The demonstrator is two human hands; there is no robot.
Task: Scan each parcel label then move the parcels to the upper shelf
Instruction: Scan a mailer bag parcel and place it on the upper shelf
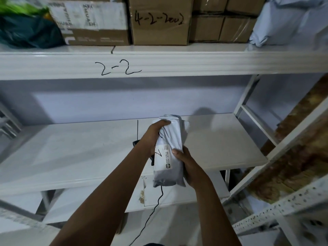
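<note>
Both hands hold one parcel (168,174), a white and grey poly mailer, in the air just above the front part of the middle shelf (71,148). It is not resting on the shelf. The parcel stands roughly on end, tilted slightly, with its printed label (166,157) facing the camera and a black handwritten mark beside the label.

The left hand (152,135) grips the upper end, with its fingers curled over the crumpled top edge. The right hand (188,164) grips the lower right side, with the thumb pressed on the front face near the label.

A black device (135,143) shows partly behind the left hand and the parcel. A thin black cable (150,215) hangs below the parcel toward the floor. I cannot tell whether the device is held or lies on the shelf.

Above, the upper shelf (177,63) has "2-2" written on its front edge. It carries:
- a dark green bag (26,31) at the left
- a taped cardboard box (92,20)
- a plain cardboard box (159,20) marked by hand in black
- smaller stacked cartons (221,27)
- a pale blue-grey mailer bag (287,22) at the right

A second white rack (284,208) of perforated angle steel stands at the right.
</note>
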